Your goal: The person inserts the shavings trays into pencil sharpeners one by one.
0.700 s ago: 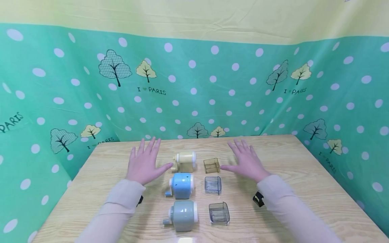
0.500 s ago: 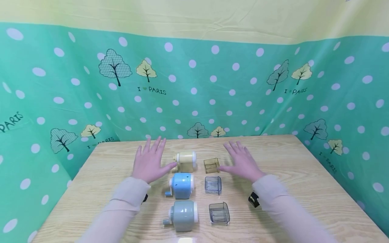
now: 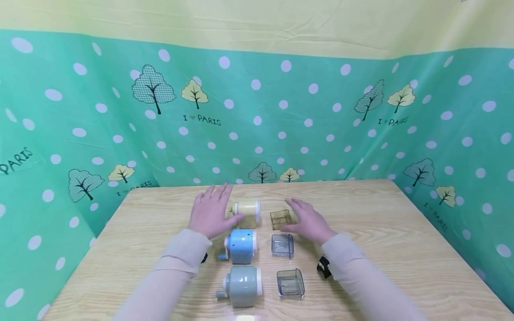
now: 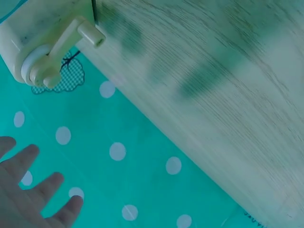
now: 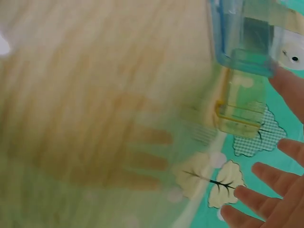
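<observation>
The left hand (image 3: pixel 210 215) is standing wide, with fingers extended and the thumb spread toward three o'clock; it is gripping nothing. The right hand (image 3: pixel 308 221) is also standing wide, its fingers and thumb pointing toward nine to eleven o'clock with a gap between them, and it is gripping nothing.

At three o'clock from the left hand, a cream crank pencil sharpener (image 3: pixel 248 211) is standing on the table; the left thumb is overlapping it in the head view, and contact cannot be told. Its crank (image 4: pixel 78 35) is showing in the left wrist view. Between four and five o'clock, a blue crank pencil sharpener (image 3: pixel 242 246) is standing just below the cream one. At five o'clock, farther off, a grey crank pencil sharpener (image 3: pixel 244 287) is completing the column. All three are turning white rims toward three o'clock.

At nine o'clock from the right hand, an amber transparent drawer (image 3: pixel 277 219) is lying by the thumb; contact cannot be told. Toward half past seven, a blue-tinted transparent drawer (image 3: pixel 282 244) is lying, and between six and seven, a smoky transparent drawer (image 3: pixel 290 283).

Black wrist gear (image 3: pixel 324 267) is showing beside the right sleeve (image 3: pixel 359 267). Beneath everything the wood-grain table (image 3: pixel 385 249) is extending; toward twelve o'clock a green polka-dot cloth (image 3: pixel 277 120) is hanging behind it.
</observation>
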`<state>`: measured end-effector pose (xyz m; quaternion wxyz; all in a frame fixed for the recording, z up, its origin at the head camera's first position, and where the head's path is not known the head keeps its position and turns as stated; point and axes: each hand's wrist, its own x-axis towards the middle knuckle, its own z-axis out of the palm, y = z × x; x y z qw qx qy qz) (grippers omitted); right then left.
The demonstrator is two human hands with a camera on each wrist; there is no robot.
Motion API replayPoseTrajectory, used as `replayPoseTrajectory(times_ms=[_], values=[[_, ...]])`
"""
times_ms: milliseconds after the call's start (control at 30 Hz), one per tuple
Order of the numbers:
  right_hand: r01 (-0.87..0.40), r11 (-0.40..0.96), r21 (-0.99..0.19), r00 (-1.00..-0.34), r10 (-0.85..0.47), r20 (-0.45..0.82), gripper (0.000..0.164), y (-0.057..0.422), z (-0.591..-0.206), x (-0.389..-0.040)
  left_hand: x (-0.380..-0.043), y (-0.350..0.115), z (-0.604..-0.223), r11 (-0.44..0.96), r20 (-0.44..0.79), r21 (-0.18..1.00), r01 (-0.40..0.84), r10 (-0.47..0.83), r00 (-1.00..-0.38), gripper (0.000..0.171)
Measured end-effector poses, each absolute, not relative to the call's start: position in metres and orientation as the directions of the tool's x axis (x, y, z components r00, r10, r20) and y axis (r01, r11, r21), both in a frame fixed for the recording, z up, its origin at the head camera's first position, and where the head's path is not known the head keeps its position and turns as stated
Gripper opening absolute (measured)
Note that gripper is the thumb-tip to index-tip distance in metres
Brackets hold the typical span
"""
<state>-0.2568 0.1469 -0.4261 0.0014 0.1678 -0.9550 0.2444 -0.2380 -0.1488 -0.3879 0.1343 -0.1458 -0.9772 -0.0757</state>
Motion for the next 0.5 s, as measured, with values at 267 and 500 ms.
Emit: replayPoseTrajectory(times_ms=[267, 500], values=[[-0.282, 0.826, -0.488, -0.952, -0.303, 0.037, 0.094, 0.141, -0.436, -0.259, -0.242, -0.139, -0.388, 0.948, 0.248, 0.088, 0.307, 0.278, -0.928, 0.099], [-0.248, 0.805, -0.539, -0.958, -0.287, 0.013, 0.090, 0.141, -0.436, -0.260, -0.246, -0.133, -0.388, 0.958, 0.178, 0.089, 0.271, 0.253, -0.951, 0.099]])
